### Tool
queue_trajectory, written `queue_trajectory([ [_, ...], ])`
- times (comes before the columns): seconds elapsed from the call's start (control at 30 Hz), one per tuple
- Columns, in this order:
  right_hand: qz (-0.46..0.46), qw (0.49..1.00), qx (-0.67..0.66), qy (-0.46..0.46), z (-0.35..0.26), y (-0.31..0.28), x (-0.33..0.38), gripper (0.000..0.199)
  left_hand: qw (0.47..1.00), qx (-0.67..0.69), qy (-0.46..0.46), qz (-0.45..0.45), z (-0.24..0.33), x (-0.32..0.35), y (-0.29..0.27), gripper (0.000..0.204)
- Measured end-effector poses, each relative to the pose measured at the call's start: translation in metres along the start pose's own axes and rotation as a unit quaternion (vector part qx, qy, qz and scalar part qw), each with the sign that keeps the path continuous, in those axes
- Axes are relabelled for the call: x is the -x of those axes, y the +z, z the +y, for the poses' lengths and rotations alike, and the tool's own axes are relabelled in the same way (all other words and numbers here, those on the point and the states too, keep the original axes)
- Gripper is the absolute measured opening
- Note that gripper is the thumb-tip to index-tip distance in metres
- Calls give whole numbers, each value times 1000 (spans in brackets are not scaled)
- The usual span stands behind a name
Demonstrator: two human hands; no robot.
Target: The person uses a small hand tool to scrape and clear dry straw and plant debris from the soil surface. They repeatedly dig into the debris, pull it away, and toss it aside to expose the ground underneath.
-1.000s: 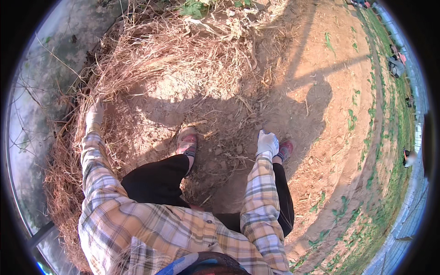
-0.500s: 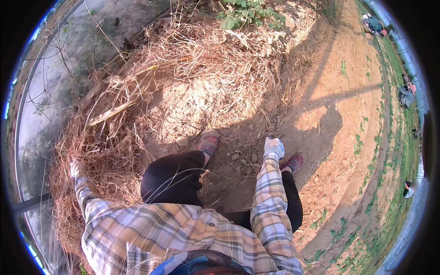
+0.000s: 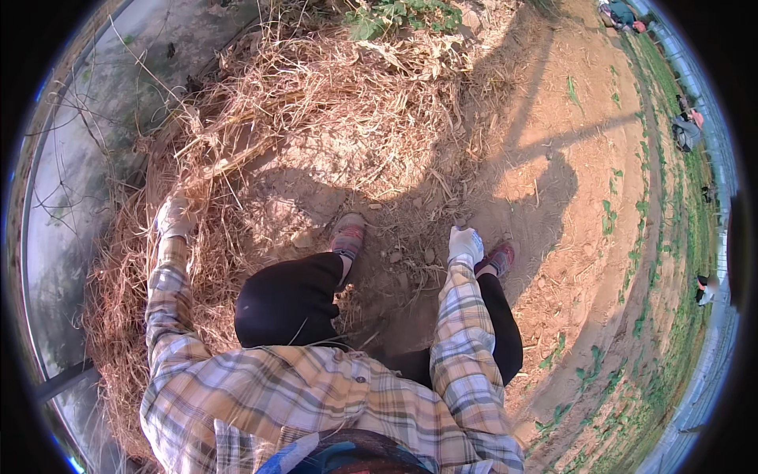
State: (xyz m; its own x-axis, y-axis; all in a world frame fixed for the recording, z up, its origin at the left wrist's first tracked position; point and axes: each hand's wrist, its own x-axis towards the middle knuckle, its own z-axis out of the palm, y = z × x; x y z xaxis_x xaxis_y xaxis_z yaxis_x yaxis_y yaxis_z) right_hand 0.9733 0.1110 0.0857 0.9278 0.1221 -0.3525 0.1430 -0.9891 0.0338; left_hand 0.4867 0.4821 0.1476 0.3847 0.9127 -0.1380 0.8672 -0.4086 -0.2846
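My left hand [image 3: 175, 218], in a pale glove, reaches into a heap of dry grass [image 3: 308, 95] on the left. Its fingers blend into the brown stalks, so their grip is unclear. Just beyond it lies a long, pale dry stalk [image 3: 241, 160]. My right hand [image 3: 465, 245], in a whitish glove, is closed like a fist low in front of me, beside my right shoe [image 3: 497, 257]. A small dark bit shows at its far end; what it belongs to is hidden.
Sheeting on a frame [image 3: 103, 150] borders the heap at left. Green leaves [image 3: 403, 17] grow at the far side. Bare soil [image 3: 584, 205] and rows of small green plants [image 3: 643, 205] run along the right. Other people [image 3: 687, 133] are at the far right.
My left hand has moved forward and slightly right over the dry grass, toward the long stalk. My right hand stays closed in nearly the same place; the view has shifted slightly.
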Motion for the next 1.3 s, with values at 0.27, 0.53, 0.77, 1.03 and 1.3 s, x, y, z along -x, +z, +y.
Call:
queue_trajectory([
  [0.27,16,999,-38,-32,-12,0,0,47,922,317,-23,-222,44,21,29,46],
  [0.53,-3,997,-70,-24,-4,-2,2,43,930,324,-163,-67,-8,88,-6,54],
  [0.77,-18,998,-59,-17,8,13,3,40,958,206,-21,-198,12,153,-150,58],
  [1.03,-118,976,-184,21,43,86,43,41,977,159,53,-131,27,162,-210,46],
  [1.3,49,934,-347,69,57,132,58,24,515,802,262,-151,71,161,-219,63],
])
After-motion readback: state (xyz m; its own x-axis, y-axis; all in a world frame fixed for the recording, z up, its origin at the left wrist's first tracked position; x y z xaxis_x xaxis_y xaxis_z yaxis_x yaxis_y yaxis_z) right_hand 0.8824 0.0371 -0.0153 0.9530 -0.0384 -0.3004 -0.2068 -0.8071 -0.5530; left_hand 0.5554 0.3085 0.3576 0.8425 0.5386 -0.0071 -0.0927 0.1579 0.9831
